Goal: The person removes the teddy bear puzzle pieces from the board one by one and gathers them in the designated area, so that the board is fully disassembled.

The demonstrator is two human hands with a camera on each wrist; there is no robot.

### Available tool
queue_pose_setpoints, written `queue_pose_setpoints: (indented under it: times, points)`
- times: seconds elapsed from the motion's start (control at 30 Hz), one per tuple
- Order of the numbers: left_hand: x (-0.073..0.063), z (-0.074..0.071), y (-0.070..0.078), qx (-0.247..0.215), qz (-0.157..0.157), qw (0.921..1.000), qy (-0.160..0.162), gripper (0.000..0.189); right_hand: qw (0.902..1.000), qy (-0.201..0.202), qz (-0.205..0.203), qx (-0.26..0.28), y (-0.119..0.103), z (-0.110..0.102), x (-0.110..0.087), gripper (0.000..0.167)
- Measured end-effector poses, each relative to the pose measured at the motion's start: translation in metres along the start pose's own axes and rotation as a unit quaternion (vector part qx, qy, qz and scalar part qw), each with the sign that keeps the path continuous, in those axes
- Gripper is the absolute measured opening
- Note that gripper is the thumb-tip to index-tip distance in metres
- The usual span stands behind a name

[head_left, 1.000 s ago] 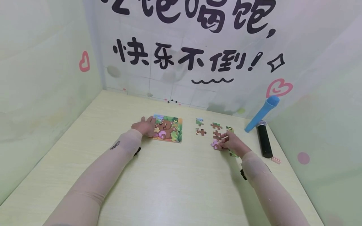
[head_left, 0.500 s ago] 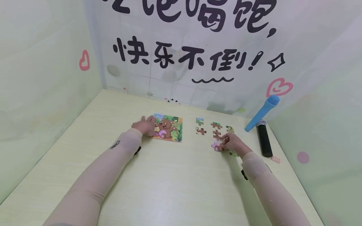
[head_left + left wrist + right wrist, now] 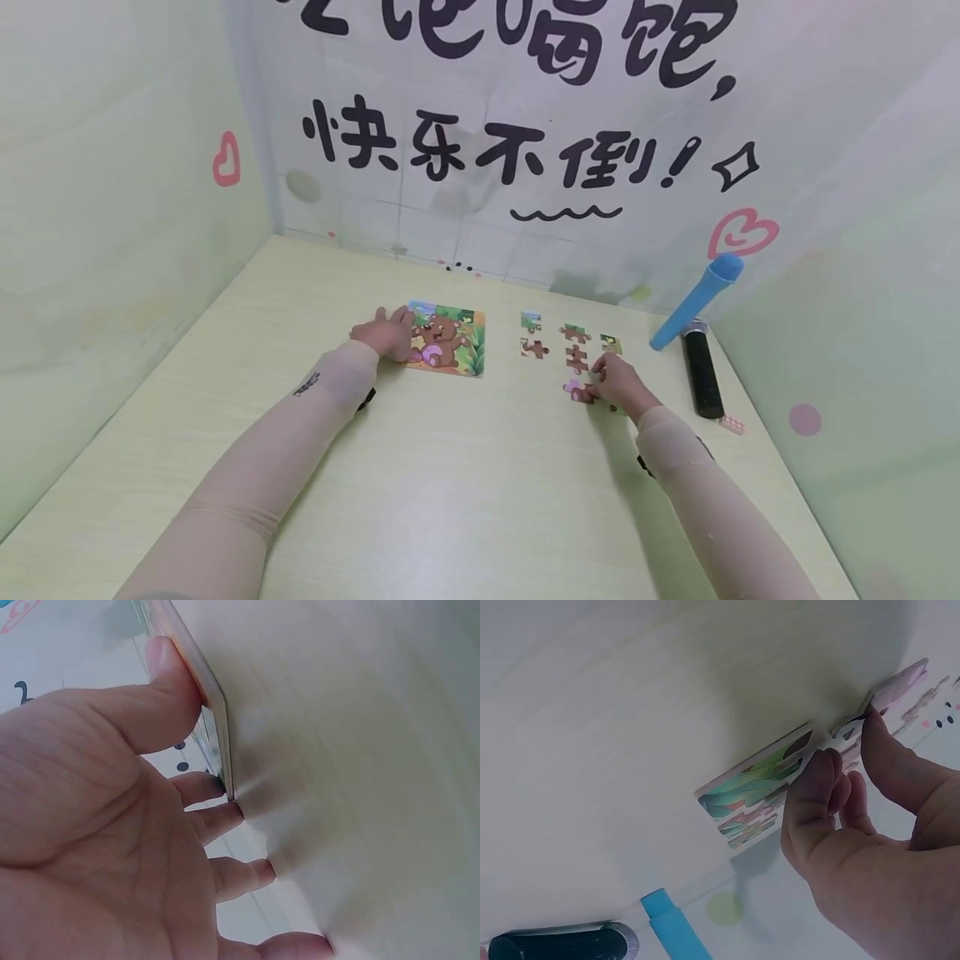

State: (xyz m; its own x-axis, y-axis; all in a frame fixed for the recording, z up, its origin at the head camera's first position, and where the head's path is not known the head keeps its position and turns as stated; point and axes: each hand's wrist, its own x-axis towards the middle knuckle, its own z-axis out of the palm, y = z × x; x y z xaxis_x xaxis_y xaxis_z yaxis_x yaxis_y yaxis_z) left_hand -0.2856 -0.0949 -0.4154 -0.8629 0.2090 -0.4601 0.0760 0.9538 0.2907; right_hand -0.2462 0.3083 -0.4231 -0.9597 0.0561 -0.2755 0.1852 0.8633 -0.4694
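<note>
My left hand rests at the left side of a puzzle picture of a brown bear. Its thumb lies along the board's edge in the left wrist view, with the spread fingertips down by the table. My right hand is low over the loose pieces at right. The thumb touches a pink-and-brown puzzle piece, while the bent index finger stands apart from the thumb. Beside that finger lies a green puzzle piece, mostly covered by the hand in the head view.
Several other puzzle pieces lie in columns, among them a blue-green piece and a brown piece. Farther right are a blue microphone-shaped object, a black microphone and a small pink checked item. Walls stand around the table.
The pink-and-brown piece has shifted slightly right and toward the person. My right fingers have changed position slightly around it. The left hand stays at the bear picture.
</note>
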Motion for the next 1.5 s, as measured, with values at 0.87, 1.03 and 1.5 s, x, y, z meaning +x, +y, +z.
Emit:
queue_pose_setpoints:
  times: [0.87, 1.03, 1.5]
  points:
    - [0.001, -0.003, -0.009, -0.013, 0.024, 0.9996, 0.009, 0.090, 0.9933, -0.018, -0.072, 0.089, -0.065, 0.026, -0.001, 0.027]
    - [-0.002, -0.004, -0.009, -0.013, 0.028, 0.9995, 0.003, 0.093, 0.9879, -0.024, -0.122, 0.093, -0.094, 0.039, 0.003, 0.025]
    - [-0.006, -0.006, -0.009, -0.015, 0.034, 0.9993, 0.001, 0.104, 0.9743, -0.101, -0.163, 0.119, -0.162, 0.080, 0.017, 0.028]
